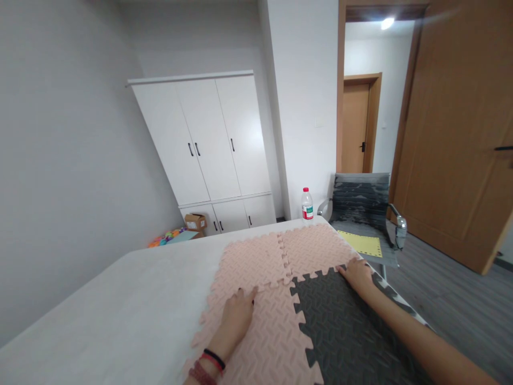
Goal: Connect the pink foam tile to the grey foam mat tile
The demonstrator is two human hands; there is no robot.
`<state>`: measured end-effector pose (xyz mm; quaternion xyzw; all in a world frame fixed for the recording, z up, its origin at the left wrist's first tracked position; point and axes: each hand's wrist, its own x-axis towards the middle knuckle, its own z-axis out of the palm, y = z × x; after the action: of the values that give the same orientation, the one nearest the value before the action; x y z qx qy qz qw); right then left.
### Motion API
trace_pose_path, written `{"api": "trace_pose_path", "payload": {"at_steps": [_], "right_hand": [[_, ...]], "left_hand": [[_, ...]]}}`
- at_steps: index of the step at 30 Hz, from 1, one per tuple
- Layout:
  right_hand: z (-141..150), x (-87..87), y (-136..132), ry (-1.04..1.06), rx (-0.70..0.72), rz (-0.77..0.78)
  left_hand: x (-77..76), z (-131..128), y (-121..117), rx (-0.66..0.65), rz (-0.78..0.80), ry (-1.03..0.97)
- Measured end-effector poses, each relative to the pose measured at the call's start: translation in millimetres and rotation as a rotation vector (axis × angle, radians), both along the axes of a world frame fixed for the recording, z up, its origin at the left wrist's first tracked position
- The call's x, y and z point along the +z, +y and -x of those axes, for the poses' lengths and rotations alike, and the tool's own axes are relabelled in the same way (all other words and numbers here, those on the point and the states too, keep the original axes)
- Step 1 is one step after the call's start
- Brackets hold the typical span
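Observation:
Several interlocking foam mat tiles lie joined on a white table (120,305): three pink tiles (256,262) and one dark grey tile (340,321) at the near right. My left hand (236,315) rests flat on the near pink tile, its fingers pointing at the seam between the pink tiles. My right hand (356,274) lies flat on the far right corner of the grey tile, where it meets the far pink tile (316,246). Neither hand holds anything. Bracelets circle my left wrist.
A plastic bottle with a red cap (306,204) stands at the table's far edge. A grey chair (364,214) with a yellow sheet (360,243) on its seat stands to the right. A white wardrobe (208,144), a cardboard box (195,221) and an open wooden door (460,133) lie beyond.

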<state>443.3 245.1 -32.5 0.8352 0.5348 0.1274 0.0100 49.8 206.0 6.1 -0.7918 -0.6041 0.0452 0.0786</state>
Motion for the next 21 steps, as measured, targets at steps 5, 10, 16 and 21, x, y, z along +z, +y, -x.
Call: {"api": "trace_pose_path", "payload": {"at_steps": [5,10,16,21], "right_hand": [[-1.3,-4.4,2.9,0.007,0.005,0.018],[-0.2,-4.6,6.1,0.015,-0.017,0.044],[1.5,0.2,4.1,0.008,-0.026,0.05],[0.8,1.1,6.0,0.002,-0.026,0.057]], "left_hand": [[0.8,-5.6,-4.2,-0.009,-0.015,0.056],[13.0,-12.6,-2.7,-0.065,0.023,-0.002],[27.6,-37.3,5.8,-0.373,0.073,-0.197],[7.8,-62.2,9.3,-0.437,0.084,-0.294]]}}
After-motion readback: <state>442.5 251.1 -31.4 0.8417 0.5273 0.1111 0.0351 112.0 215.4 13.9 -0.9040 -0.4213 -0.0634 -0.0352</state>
